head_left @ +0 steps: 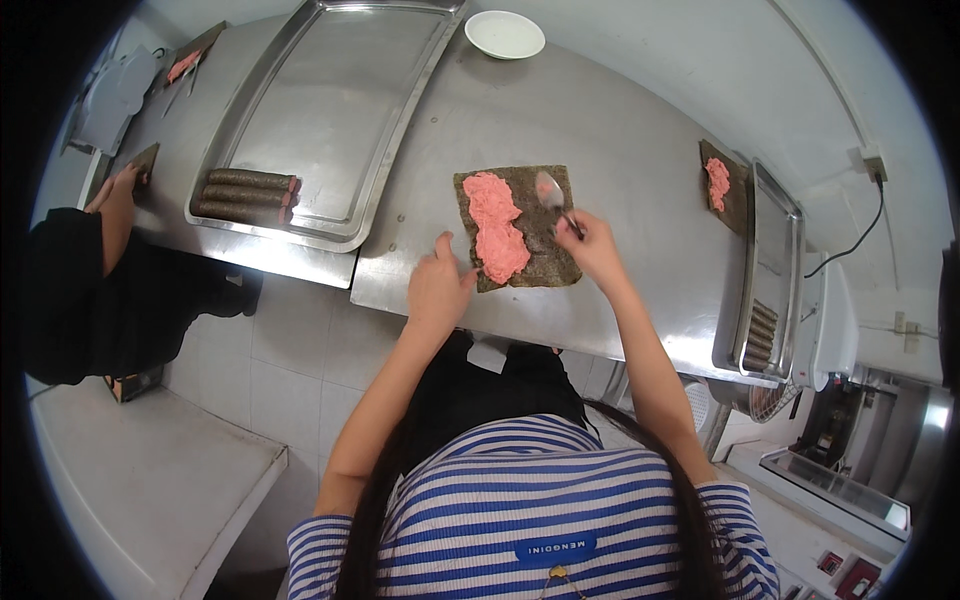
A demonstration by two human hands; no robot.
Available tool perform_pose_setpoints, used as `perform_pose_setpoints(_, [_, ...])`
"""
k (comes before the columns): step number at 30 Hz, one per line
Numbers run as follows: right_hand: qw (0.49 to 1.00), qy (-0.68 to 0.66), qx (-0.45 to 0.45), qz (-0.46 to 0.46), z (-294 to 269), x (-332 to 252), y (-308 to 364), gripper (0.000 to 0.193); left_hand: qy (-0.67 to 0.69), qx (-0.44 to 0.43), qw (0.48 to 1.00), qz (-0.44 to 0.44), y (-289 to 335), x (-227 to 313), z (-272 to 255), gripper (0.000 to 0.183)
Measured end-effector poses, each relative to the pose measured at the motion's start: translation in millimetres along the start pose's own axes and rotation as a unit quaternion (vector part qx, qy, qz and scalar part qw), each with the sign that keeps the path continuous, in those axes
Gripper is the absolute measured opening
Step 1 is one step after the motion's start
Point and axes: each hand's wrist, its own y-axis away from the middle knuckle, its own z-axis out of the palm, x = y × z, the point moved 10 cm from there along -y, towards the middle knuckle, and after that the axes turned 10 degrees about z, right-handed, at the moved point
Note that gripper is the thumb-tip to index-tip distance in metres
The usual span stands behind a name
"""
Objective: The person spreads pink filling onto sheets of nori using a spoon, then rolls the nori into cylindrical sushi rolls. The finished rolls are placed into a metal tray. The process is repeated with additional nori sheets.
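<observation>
A dark green seaweed sheet (546,262) lies flat on the steel table in front of me. Pink minced paste (496,226) covers its left part in an uneven strip, and the right part is bare. My right hand (592,248) is closed round the dark handle of a spoon (549,191). The spoon's metal bowl, with a bit of pink on it, is over the sheet's upper right. At the sheet's lower left edge is my left hand (440,287), fingers apart and holding nothing, its thumb close to or touching the edge.
Left of me, a large steel tray (318,90) holds several dark rolls (247,195). A white bowl (505,36) sits behind the sheet. At the right are another tray (770,240) with rolls and a pink-topped sheet (735,195). A co-worker's hand (115,190) is at far left.
</observation>
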Motion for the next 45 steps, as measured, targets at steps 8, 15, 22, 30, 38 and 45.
perform_pose_setpoints(8, [0.996,-0.033,-0.066,0.040,30,44,71,0.020,0.123,-0.017,0.991,-0.059,9,-2,22,0.059])
perform_pose_setpoints(15, [1.000,0.004,-0.013,-0.018,32,29,72,0.012,0.178,0.064,0.982,-0.006,4,-8,23,0.056])
perform_pose_setpoints(22, [1.000,-0.005,-0.010,-0.011,34,32,71,0.013,0.210,0.059,0.975,-0.038,-1,-4,23,0.055])
perform_pose_setpoints(30, [1.000,0.004,-0.022,-0.009,24,24,72,0.014,0.226,0.048,0.973,-0.028,-2,-9,28,0.054])
perform_pose_setpoints(38, [0.997,0.038,-0.059,-0.015,28,26,72,0.016,0.218,0.044,0.975,-0.002,3,-9,33,0.053])
perform_pose_setpoints(45, [0.974,0.185,-0.020,-0.129,5,-18,47,0.030,0.193,0.049,0.980,0.006,4,-8,32,0.047])
